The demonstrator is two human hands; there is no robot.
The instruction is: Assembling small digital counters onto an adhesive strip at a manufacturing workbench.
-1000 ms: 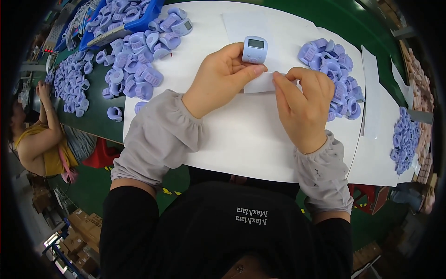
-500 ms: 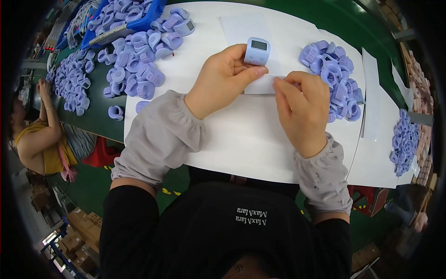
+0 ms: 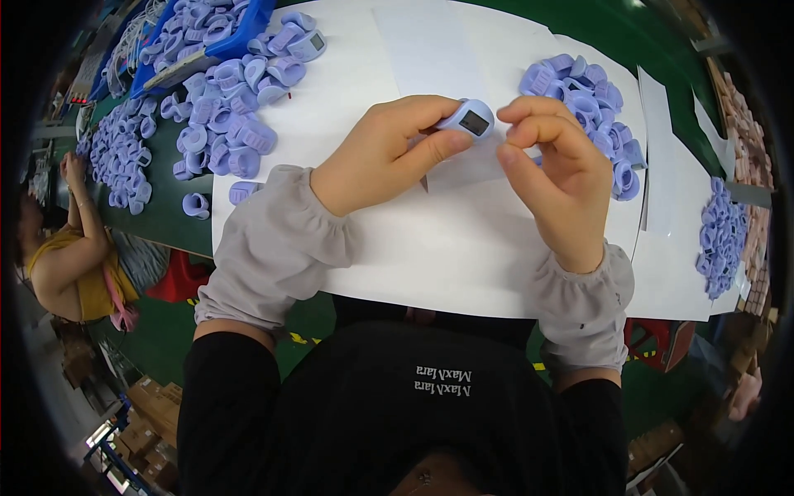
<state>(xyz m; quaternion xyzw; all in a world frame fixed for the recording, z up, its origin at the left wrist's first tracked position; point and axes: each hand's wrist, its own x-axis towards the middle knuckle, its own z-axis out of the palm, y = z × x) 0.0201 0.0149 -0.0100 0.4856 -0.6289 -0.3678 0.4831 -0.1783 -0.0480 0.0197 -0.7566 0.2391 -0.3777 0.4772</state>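
Note:
My left hand (image 3: 389, 153) is closed around a lavender band-shaped device (image 3: 475, 122) with a small dark screen, gripping it between thumb and fingers. The screen faces up and is tilted toward the right. Just right of the device is my right hand (image 3: 566, 169), its fingers loosely curled and the thumb a little apart from them; I see nothing held there. Below the hands, a thin translucent sheet (image 3: 467, 172) shows faintly against the white table (image 3: 430, 256). A small brownish tip shows under my left hand.
Several lavender bands lie heaped at the right (image 3: 583, 103) and at the left (image 3: 227, 124). A blue bin (image 3: 256, 33) of more bands stands at the far left. A white sheet (image 3: 426, 45) lies at the back. A person (image 3: 70, 264) sits at a green table on the left.
The device in my left hand has tilted and moved slightly right and down. My right hand has shifted right, and its fingers have loosened from a pinch at the pale sheet.

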